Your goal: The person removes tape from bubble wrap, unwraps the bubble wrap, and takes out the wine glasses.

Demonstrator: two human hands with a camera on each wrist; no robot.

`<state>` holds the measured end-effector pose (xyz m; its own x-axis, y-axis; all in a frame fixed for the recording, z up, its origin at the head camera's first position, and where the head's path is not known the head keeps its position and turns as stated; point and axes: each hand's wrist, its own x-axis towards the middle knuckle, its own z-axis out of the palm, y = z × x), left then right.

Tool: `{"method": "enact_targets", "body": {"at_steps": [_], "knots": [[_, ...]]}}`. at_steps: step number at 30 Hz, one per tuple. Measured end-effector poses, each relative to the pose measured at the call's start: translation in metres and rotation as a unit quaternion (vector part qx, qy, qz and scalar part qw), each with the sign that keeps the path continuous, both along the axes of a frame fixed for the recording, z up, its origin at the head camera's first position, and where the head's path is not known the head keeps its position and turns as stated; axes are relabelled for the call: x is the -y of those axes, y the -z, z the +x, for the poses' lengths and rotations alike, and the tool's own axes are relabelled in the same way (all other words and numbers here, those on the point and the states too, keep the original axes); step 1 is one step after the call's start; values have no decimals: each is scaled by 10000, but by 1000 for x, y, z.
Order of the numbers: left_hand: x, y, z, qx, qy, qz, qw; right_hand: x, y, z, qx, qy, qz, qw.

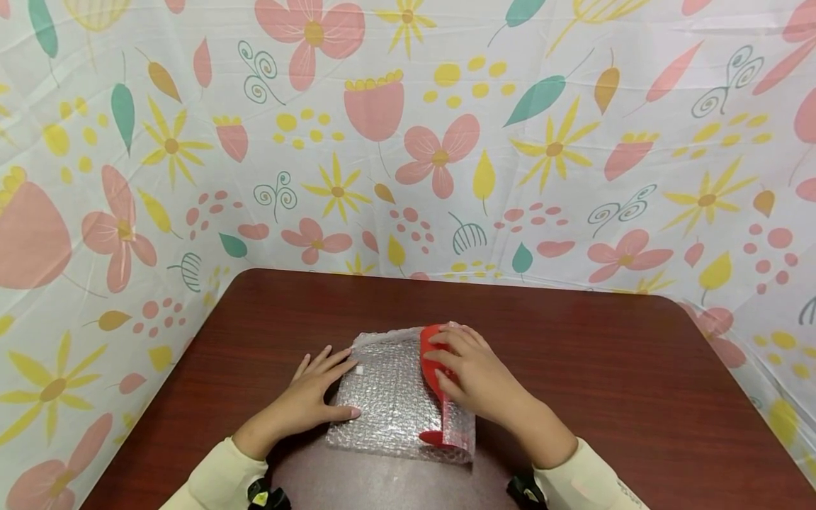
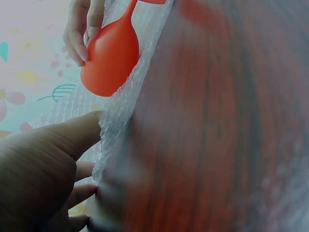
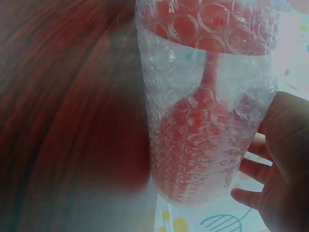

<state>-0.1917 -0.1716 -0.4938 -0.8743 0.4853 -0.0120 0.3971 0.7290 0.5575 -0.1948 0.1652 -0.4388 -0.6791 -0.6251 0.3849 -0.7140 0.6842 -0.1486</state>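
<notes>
A red plastic-looking goblet (image 1: 427, 360) lies on its side along the right part of a clear bubble wrap sheet (image 1: 385, 404), its bowl away from me and its foot toward me. My right hand (image 1: 484, 375) grips the bowl together with a flap of wrap that curls up over the goblet's right side. In the right wrist view, wrap covers the goblet (image 3: 193, 130), which shows through the bubbles. My left hand (image 1: 310, 394) rests on the sheet's left edge with fingers spread, apart from the goblet. The right palm's contact is hidden.
A dark reddish-brown wooden table (image 1: 593, 368) with rounded far corners bears the sheet. Behind it and to the left hangs a white cloth (image 1: 382, 177) printed with flowers and leaves. Black straps (image 1: 268, 496) show at the cream sleeves.
</notes>
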Motion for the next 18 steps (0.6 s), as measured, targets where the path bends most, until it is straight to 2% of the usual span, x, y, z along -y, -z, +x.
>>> {"method": "enact_targets", "body": {"at_steps": [13, 18], "knots": [[3, -4, 4, 38, -19, -390, 9992, -3, 5, 1, -6, -37, -9, 10000], [5, -5, 5, 19, -94, -453, 9989, -3, 3, 0, 140, -38, 64, 9999]]}}
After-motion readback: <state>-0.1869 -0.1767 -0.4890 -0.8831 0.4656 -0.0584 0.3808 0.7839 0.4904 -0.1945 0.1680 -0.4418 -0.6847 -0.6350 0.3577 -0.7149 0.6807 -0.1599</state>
